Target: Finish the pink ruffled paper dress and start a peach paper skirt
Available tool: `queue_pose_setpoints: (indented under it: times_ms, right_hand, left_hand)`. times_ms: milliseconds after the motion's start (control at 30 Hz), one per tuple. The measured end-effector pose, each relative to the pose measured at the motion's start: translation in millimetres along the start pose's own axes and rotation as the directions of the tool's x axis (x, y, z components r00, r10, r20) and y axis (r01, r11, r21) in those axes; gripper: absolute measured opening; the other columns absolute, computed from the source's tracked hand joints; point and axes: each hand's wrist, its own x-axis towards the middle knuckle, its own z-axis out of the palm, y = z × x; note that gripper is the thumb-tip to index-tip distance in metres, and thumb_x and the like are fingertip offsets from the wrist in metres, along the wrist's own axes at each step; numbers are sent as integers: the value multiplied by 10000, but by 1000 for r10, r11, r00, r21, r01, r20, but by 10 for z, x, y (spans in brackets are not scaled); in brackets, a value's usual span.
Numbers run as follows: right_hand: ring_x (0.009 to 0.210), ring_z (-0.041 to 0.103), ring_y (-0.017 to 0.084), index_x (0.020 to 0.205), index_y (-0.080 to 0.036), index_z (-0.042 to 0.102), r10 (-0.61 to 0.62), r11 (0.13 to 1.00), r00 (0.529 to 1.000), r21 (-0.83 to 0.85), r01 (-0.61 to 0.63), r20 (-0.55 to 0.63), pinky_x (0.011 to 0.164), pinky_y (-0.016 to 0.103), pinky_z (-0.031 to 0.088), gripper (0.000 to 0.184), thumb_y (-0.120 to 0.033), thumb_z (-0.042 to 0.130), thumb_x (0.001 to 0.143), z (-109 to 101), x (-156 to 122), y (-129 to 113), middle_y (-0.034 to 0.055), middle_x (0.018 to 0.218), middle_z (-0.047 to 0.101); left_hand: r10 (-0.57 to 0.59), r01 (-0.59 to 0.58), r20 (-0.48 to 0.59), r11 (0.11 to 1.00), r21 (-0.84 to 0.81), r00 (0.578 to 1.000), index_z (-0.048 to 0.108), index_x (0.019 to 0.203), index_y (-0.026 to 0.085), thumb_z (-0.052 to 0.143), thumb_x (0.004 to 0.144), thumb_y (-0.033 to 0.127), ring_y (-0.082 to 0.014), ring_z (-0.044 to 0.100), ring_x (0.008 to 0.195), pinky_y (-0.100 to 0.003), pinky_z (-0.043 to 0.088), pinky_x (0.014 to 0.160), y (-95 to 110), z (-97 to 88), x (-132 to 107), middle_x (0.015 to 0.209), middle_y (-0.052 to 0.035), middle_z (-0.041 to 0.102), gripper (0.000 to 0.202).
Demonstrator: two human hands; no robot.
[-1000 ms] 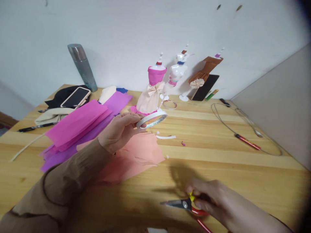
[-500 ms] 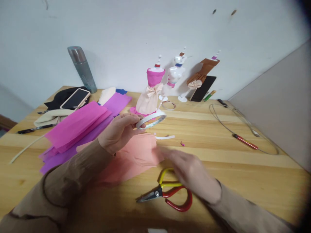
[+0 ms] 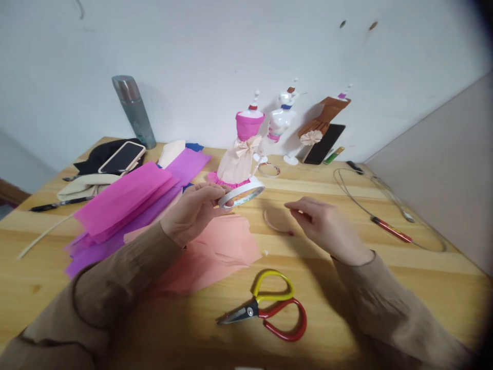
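Observation:
My left hand (image 3: pixel 192 213) is closed on a white roll of tape (image 3: pixel 242 193), held just above the table in front of a small mannequin in a pink and cream paper dress (image 3: pixel 239 154). My right hand (image 3: pixel 327 228) pinches a short, curled pale strip of tape (image 3: pixel 274 221) lifted off the wooden table (image 3: pixel 385 277). Scissors with a yellow and a red handle (image 3: pixel 269 308) lie on the table below my right hand, untouched. A salmon paper sheet (image 3: pixel 219 252) lies under my left wrist.
Pink and purple tissue paper (image 3: pixel 127 200) is spread at the left, with a phone (image 3: pixel 121 157) on dark cloth, a pen (image 3: pixel 57 204) and a steel flask (image 3: pixel 134 110) behind. Two more mannequins (image 3: pixel 283 123) stand at the wall. A wire loop with a red-handled tool (image 3: pixel 389 228) lies right, by a grey partition (image 3: pixel 442 169).
My right hand laid the scissors down on the table, moved up and forward, and picked the pale strip off the table. My left hand kept the tape roll nearly still.

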Motion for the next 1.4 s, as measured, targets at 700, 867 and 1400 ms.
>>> queue_pose_setpoints:
  times_ms: [700,867,1400]
  right_hand:
    - [644,552,130,963,-218,701,-122,904,991,406,135,-58,604,271,426,214,-246,490,950,-125,336,-668,6,754,608]
    - [606,546,137,824,-202,657,-66,915,990,388,109,-121,560,273,417,173,-270,529,919,-241,326,-614,8,695,613]
    - [666,552,154,860,-192,630,-268,928,953,230,295,-142,587,285,423,173,-189,476,938,-278,239,-789,42,756,579]
  left_hand:
    - [363,-318,80,666,675,929,579,527,175,650,611,97,-242,617,1035,-427,368,1032,-94,69,-68,1036,-104,695,135]
    - [419,-363,81,654,664,904,584,579,175,644,658,112,-226,605,1079,-412,357,1058,-79,-73,-2,1094,-102,686,117]
    - [428,-326,69,564,758,901,714,722,198,658,723,123,-175,565,697,-313,417,698,-88,43,-98,727,-39,676,94]
